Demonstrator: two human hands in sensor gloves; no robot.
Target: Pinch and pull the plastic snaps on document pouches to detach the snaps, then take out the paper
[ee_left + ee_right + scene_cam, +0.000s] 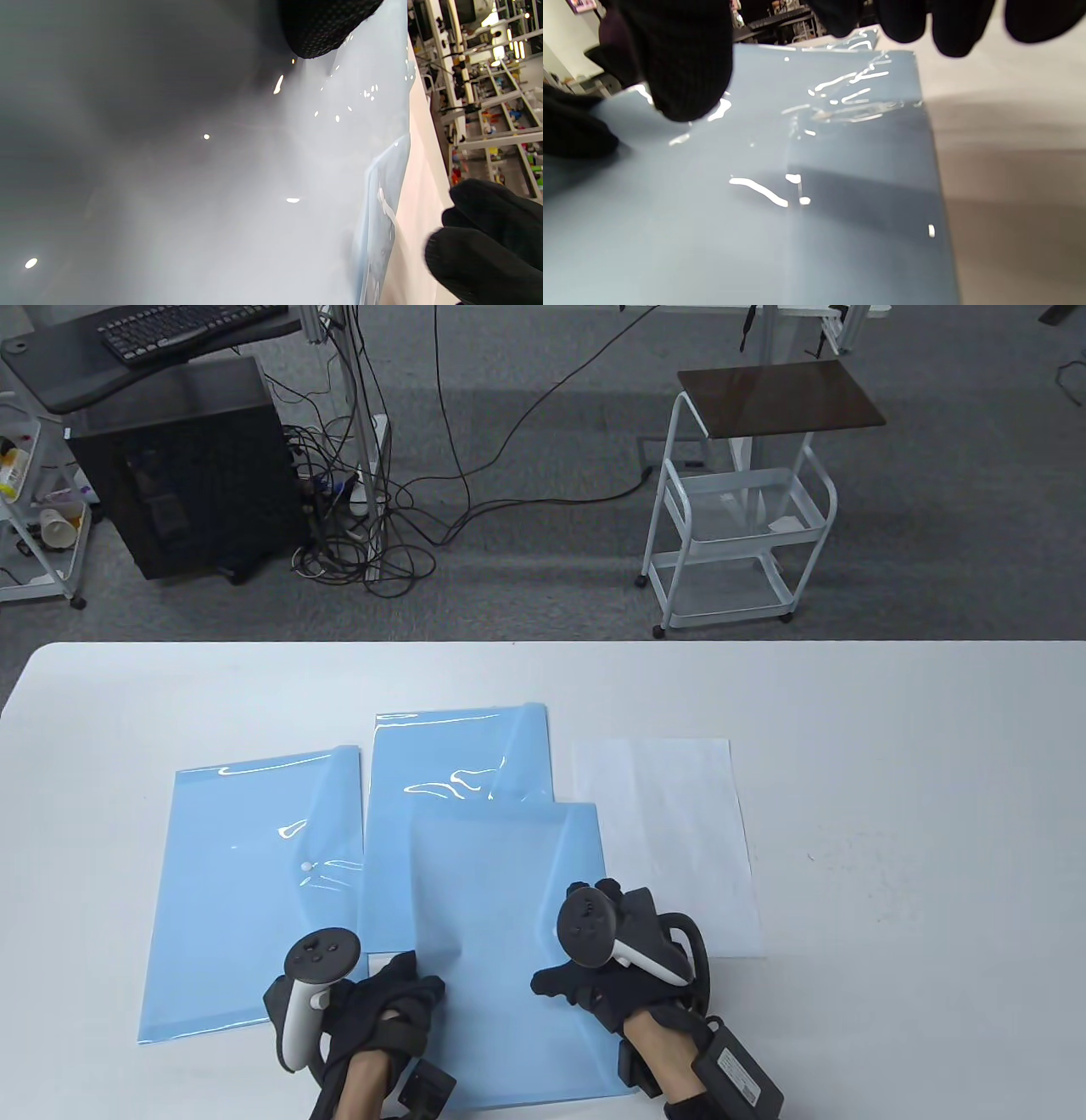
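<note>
Three blue document pouches lie on the white table. The front pouch overlaps the back pouch. The left pouch shows its white snap. My left hand grips the front pouch's left edge with curled fingers, and one fingertip lies on the plastic. My right hand is spread on the pouch's right side by the flap fold. Its thumb touches the plastic and its fingers hang above the edge. A white paper sheet lies flat to the right.
Bare white table stretches to the right and behind the pouches. Beyond the far edge, on the floor, stand a white wire trolley, a black computer case and tangled cables.
</note>
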